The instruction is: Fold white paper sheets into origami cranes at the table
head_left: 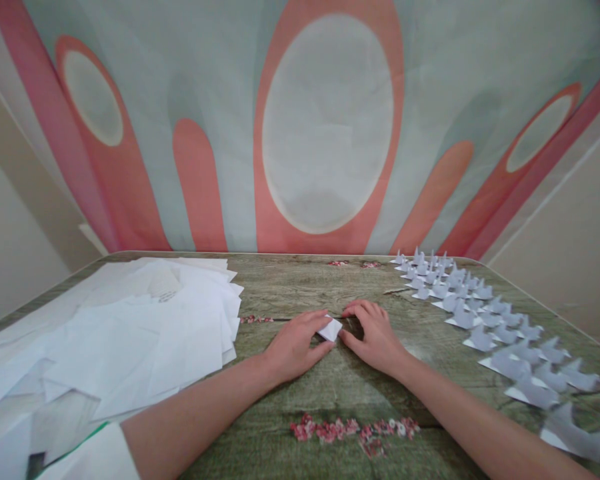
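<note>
A small folded piece of white paper [331, 329] lies on the wood-patterned table between my two hands. My left hand [300, 343] has its fingers and thumb closed around the paper's left side. From the other side, my right hand [373, 337] reaches in with bent fingers. Its thumb tip touches or nearly touches the paper's right corner, while the index finger arches above, apart from the thumb. Whether the right hand pinches the paper, I cannot tell for sure.
Loose white paper sheets [145, 327] are heaped across the table's left side. Several folded white paper birds [510, 360] stand in rows along the right side. The table [260, 433] carries pink flower prints, and a patterned coral and grey-green cloth [330, 120] hangs behind it.
</note>
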Tool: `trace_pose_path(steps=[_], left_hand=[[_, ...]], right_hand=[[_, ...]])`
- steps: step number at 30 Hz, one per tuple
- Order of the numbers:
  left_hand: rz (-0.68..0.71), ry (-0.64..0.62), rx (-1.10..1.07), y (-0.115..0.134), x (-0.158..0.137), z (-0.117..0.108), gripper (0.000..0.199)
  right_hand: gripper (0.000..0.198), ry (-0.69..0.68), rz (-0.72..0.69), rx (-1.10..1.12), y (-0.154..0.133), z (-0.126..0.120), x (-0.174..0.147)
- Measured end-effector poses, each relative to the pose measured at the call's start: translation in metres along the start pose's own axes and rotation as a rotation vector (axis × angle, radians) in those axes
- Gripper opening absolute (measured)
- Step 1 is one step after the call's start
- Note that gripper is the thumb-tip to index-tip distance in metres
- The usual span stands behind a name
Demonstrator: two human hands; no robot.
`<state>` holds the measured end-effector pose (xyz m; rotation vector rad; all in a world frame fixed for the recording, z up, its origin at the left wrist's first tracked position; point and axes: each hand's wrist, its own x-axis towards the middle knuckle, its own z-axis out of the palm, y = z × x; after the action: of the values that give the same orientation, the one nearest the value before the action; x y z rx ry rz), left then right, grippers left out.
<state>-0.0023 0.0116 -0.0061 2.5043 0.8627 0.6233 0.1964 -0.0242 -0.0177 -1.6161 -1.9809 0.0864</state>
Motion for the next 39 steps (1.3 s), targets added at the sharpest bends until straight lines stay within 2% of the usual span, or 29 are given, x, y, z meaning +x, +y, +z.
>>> trace_pose_path(steps=[7,15,23,31,39], left_hand=[[-0.012,0.017,-0.026,-0.0009,-0.0005,0.0017,0.043],[0.033,0.028,-0.115,0.0041,0.0012,-0.0021,0.045],[-0.017,0.05,-0.159,0.0078,0.0034,-0.0041,0.033],[-0.012,0.058,-0.141,0.0021,0.0046,-0.0007,0.04],[-0.051,0.078,-0.125,0.0021,0.0068,-0.002,0.033]], right_hand=[[0.016,0.006,-0.06,0.018,-0.0066,-0.0022,-0.0008],[0.009,0.004,-0.043,0.069,-0.009,-0.0015,0.0011],[0.009,0.016,-0.001,0.122,-0.0088,0.001,0.0028],[0.012,0.019,-0.005,0.131,-0.0105,0.0007,0.0022],[0.015,0.005,-0.013,0.165,-0.0104,-0.0003,0.0015]])
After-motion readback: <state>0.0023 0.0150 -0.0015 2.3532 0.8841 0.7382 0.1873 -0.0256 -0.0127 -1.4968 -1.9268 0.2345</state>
